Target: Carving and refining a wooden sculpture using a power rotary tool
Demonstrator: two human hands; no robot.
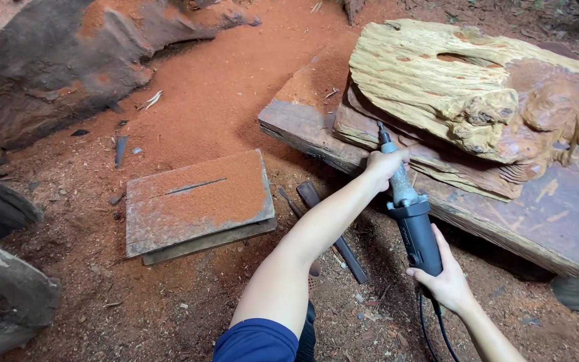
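Right hand and left hand both clamped around grinder, tip against carved wood slab, chisels below.

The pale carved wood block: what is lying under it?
Under the pale carved wood block lie reddish slabs on a wide dark plank. What lies beneath its middle is hidden.

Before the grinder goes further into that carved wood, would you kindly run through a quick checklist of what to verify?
1. Left hand around the front neck of the die grinder: ok.
2. Right hand on the rear body: ok.
3. Bit tip at the lower edge of the carved wood block: ok.
4. Power cord hangs behind the right hand, away from the bit: ok.
5. Block resting flat on the plank: ok; clamped: cannot tell.
6. Gloves: not ok, both hands bare.
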